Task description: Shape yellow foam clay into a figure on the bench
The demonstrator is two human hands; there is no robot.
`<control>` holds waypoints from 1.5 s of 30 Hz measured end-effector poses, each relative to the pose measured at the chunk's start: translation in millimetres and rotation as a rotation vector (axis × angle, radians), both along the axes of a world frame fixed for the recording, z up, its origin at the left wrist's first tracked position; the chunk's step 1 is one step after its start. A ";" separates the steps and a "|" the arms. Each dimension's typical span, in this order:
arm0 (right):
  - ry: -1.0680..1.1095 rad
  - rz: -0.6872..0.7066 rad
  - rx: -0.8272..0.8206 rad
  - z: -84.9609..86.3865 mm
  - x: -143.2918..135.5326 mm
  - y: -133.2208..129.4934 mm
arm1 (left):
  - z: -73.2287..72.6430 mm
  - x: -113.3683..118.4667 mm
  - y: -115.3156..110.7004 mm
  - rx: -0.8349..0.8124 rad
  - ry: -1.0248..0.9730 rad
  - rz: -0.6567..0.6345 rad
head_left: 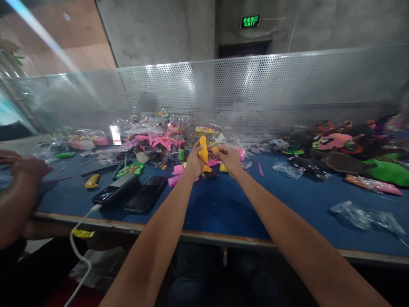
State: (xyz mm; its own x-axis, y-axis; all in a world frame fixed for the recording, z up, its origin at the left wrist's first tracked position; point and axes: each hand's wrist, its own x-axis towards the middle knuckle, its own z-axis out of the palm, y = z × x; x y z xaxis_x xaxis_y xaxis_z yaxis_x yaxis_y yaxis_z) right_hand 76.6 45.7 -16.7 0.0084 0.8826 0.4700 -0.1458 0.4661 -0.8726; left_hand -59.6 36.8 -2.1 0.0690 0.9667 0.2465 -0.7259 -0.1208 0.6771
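Note:
My left hand (194,161) is closed around an upright yellow-orange piece of modelling clay (203,150), narrow at the top with a rounded tip. Just to its right, my right hand (230,159) pinches a small orange bit of clay (215,150) between thumb and fingertips. The two pieces are apart. Below and around the hands lie pink and purple clay lumps (174,181), a yellow lump (223,168) and a dark brown piece (208,174) on the blue tabletop.
A black power bank (115,190) with a white cable and a dark phone (146,195) lie left of my arms. Plastic bags and a pink star shape (159,140) pile up behind. Coloured figures (338,143) sit right. Another person's hand (28,168) is far left.

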 end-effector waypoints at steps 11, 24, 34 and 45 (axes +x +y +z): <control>0.062 0.013 -0.097 -4.5 1.5 0.4 | 1.7 5.7 -3.8 -0.010 0.005 0.050; -0.089 -0.056 0.048 -1.0 -1.9 -6.0 | -3.4 12.8 -4.5 0.054 0.034 -0.083; -0.420 -0.176 0.392 -8.0 2.9 -0.5 | 1.6 11.0 -8.3 -0.044 0.025 -0.074; -0.337 -0.142 0.326 -7.4 1.7 -2.4 | 5.1 10.0 -11.4 -0.064 0.016 -0.079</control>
